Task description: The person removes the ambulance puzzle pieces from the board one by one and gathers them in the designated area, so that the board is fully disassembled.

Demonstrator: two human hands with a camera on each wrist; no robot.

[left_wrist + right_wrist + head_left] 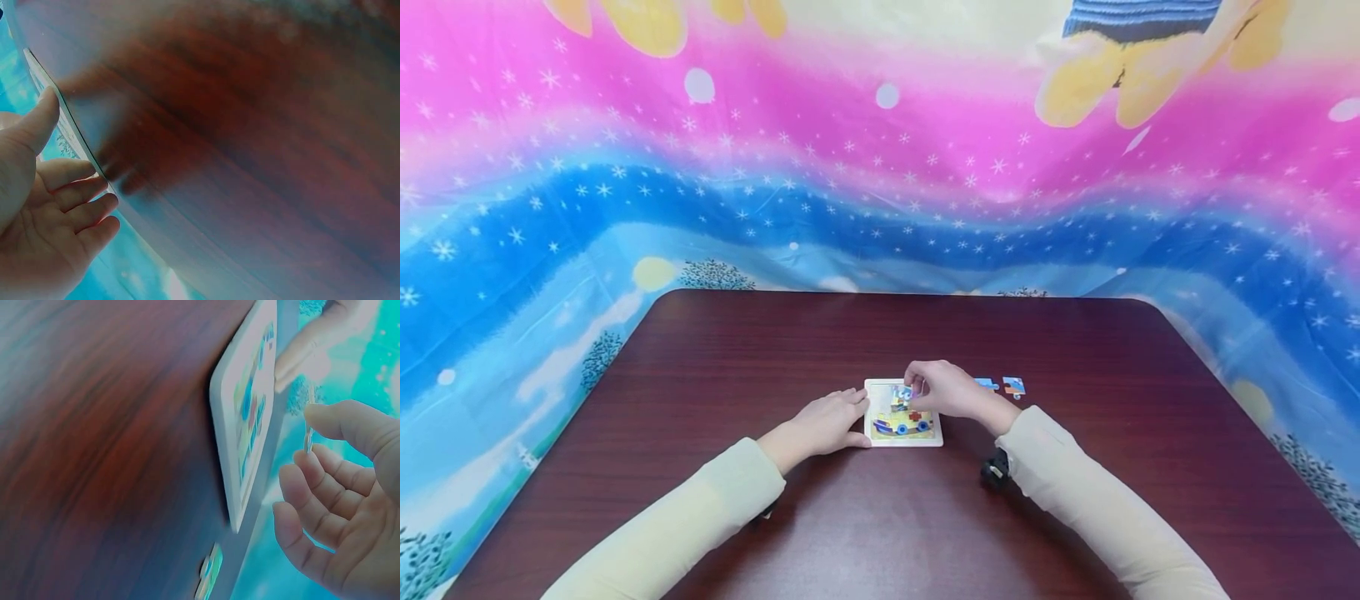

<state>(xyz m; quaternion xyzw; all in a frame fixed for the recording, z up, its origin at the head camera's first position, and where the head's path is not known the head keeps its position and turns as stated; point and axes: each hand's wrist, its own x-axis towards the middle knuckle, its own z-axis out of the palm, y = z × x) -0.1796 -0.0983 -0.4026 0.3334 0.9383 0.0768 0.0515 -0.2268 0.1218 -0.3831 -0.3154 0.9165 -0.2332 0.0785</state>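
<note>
A small jigsaw board (917, 443) with a pale frame lies on the table, its picture part filled with a yellow vehicle with blue wheels and a red cross. My left hand (831, 421) touches the board's left edge, fingertips toward the upper corner and thumb by the lower one. Over the board's upper right, my right hand (945, 388) pinches a thin puzzle piece (309, 439) between thumb and index finger. The right wrist view has that piece edge-on, raised off the board, with the other fingers loosely bent. Its printed face is mostly hidden there.
Two loose puzzle pieces lie right of the board: a blue one (987, 384) partly behind the right hand, and a blue and brown one (1014, 386). The dark wooden table (880, 517) reaches back to a colourful printed cloth (880, 183).
</note>
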